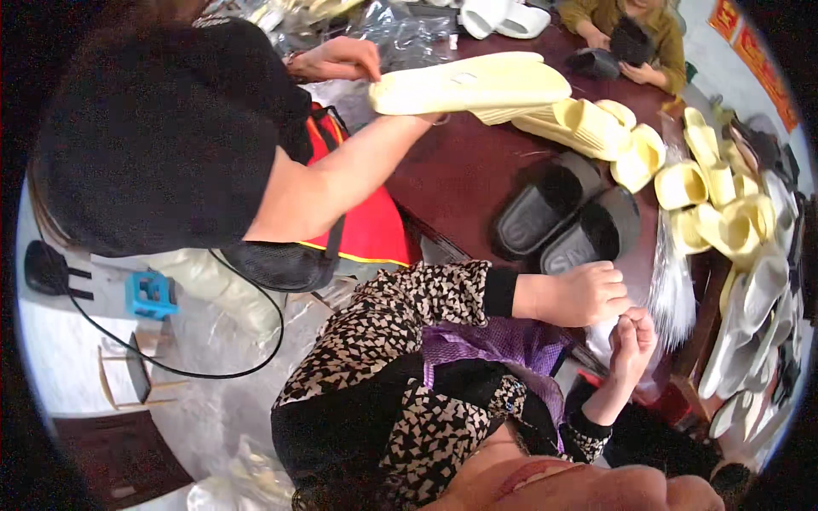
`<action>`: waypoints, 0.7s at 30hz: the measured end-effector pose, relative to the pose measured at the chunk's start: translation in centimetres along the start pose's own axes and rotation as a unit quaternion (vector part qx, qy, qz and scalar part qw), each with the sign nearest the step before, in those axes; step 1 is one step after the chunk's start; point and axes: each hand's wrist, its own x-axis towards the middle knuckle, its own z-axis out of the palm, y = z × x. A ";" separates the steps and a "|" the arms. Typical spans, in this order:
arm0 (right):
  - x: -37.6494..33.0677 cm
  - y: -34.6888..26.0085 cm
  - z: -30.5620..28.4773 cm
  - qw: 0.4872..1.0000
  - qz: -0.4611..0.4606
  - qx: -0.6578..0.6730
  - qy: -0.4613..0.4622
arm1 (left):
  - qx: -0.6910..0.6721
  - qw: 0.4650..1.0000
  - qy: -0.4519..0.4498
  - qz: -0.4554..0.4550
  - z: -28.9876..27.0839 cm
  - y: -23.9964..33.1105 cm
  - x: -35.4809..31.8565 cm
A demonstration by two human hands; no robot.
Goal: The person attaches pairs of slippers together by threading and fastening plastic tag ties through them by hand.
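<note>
Beside black slippers [567, 213], left hand [579, 294] fingers curled, right hand [632, 336] fisted

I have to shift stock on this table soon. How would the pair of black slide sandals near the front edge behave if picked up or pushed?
The black slide sandals look like thick moulded foam, so probably light and fairly stiff. They lie flat on the dark table, unlikely to roll or tip. A push would probably slide them toward the yellow sandals.
</note>
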 end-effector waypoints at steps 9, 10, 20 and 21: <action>2.1 -4.6 1.8 0.981 -0.073 -0.154 -0.091 | -0.082 0.991 -0.007 -0.104 -2.4 -0.5 -0.2; 2.3 -5.1 2.0 0.981 -0.071 -0.155 -0.089 | -0.084 0.991 -0.007 -0.104 -2.6 -0.6 -0.2; 4.3 -9.2 4.1 0.846 -0.255 -0.438 -0.168 | -0.064 0.989 -0.030 -0.128 -3.5 -1.4 -0.3; 4.4 -9.5 4.3 0.820 -0.278 -0.467 -0.178 | -0.056 0.989 -0.046 -0.131 -3.5 -1.4 -0.4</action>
